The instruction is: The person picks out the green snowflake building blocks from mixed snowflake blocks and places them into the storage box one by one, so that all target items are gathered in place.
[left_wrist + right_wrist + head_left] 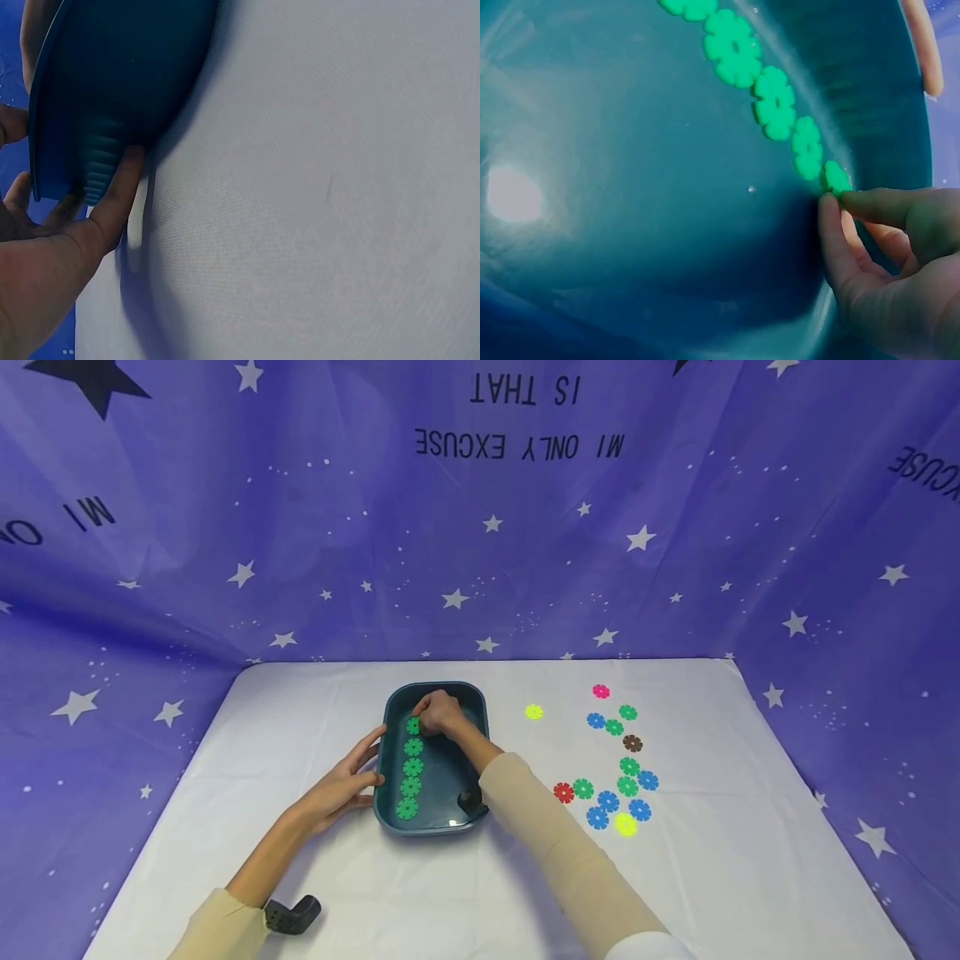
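Note:
A dark teal basin [442, 832] sits on the white table, with several green notched plastic discs [413, 767] in a column along its left side. My right hand [441, 713] reaches inside to the column's far end. In the right wrist view, its thumb and fingertip pinch the farthest green disc [836, 178], low against the basin floor. From outside, my left hand [335, 790] touches the basin's left wall with spread fingers. The left wrist view shows one finger [124, 184] stretched along the ridged outer wall and others by the rim.
Loose notched discs lie right of the basin: a yellow disc [533, 712], a pink disc [601, 691], a brown disc [632, 743], a red disc [563, 792], and several blue and green ones. A purple starry curtain [480, 568] hangs behind and at both sides.

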Available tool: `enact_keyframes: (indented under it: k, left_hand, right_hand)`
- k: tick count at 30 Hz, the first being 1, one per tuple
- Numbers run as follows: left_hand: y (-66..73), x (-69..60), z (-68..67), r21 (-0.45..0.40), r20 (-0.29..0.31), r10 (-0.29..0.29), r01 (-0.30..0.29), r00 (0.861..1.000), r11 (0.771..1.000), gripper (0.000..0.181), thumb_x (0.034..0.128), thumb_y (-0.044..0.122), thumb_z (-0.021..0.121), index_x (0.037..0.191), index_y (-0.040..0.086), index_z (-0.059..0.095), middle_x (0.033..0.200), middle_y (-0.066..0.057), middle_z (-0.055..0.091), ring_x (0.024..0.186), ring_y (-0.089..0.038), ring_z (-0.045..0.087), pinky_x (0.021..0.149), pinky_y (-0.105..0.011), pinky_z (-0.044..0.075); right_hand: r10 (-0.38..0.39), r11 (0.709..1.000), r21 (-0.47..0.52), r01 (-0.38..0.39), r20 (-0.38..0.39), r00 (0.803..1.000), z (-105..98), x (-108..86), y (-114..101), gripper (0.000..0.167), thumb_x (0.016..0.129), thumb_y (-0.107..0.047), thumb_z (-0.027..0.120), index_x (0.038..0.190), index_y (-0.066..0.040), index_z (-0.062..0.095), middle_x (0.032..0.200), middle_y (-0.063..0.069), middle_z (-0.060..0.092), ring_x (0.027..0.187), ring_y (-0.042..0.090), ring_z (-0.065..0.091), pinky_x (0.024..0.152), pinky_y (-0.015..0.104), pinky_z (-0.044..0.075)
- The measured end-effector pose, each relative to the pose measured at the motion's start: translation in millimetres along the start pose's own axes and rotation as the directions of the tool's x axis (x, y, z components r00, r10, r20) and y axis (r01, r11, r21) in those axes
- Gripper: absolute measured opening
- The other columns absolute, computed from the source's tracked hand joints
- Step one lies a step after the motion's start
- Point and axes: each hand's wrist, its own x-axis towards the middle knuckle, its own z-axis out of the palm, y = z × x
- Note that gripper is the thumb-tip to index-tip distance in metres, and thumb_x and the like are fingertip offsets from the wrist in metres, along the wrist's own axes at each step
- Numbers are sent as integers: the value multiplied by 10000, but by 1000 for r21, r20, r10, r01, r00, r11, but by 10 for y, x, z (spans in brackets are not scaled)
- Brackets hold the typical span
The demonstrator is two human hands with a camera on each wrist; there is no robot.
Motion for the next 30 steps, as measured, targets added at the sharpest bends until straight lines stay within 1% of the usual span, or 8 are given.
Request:
enact_keyframes:
  k: [3,10,12,15,19,22,26,30]
  left_hand:
    - [7,2,4,2,0,2,-2,1000,1000,867,922,21,511,1615,321,87,1654,-154,-25,1417,-462,230,1018,-639,372]
    - [21,11,8,9,6,1,-1,1000,1000,868,921,31,515,1616,320,85,1654,-158,-41,1415,-474,227,1019,-648,364]
    - [18,16,5,6,6,2,-2,1000,1000,869,920,24,512,1616,323,86,1655,-155,-42,1411,-473,233,1020,-647,364]
    - [12,22,1,5,8,6,-6,1000,1000,866,923,19,506,1616,324,87,1655,-152,-41,1407,-469,243,1019,-641,370]
    - [5,25,-2,1,13,13,-13,1000,1000,863,923,16,500,1617,319,86,1655,-154,-34,1399,-473,259,1010,-633,386]
    - [3,24,-2,-6,12,15,-15,1000,1000,865,919,11,498,1617,316,88,1655,-153,-28,1391,-478,275,1003,-626,398]
    - [6,14,2,-14,2,11,-11,1000,1000,873,910,0,501,1616,317,98,1656,-149,-23,1385,-476,286,995,-607,416]
    - [-3,-1,9,-13,-3,9,-9,1000,1000,877,908,-3,503,1617,313,95,1655,-155,-30,1388,-482,278,996,-603,417]
  right_hand:
    - [-12,1000,-14,12,-19,1000,-7,-11,5,218,833,104,640,987,10,762,839,53,682,651,126,597,567,231,543]
    - [-39,992,-123,34,-39,998,-77,-30,14,201,816,43,700,993,-30,759,854,32,684,705,129,581,594,225,495]
    - [-39,993,-115,35,-29,999,-110,-35,6,189,825,36,704,997,-25,756,866,44,690,702,132,603,602,229,517]
    - [-48,998,-49,49,15,999,-187,-53,-23,188,847,47,696,1026,17,742,889,82,685,730,169,653,657,275,571]
    - [-90,994,77,82,111,990,-368,-103,-72,245,863,67,682,1107,74,702,931,132,662,827,254,694,777,373,580]
    - [-141,986,117,123,160,977,-557,-168,-92,291,869,62,667,1160,76,678,965,141,664,857,254,688,803,374,574]
    - [-178,979,134,156,174,968,-844,-286,-59,312,899,41,637,1210,73,652,981,130,677,934,290,678,787,333,573]
    - [-178,979,131,158,161,971,-1139,-434,53,309,932,0,633,1234,64,638,991,127,691,1050,380,648,804,348,566]
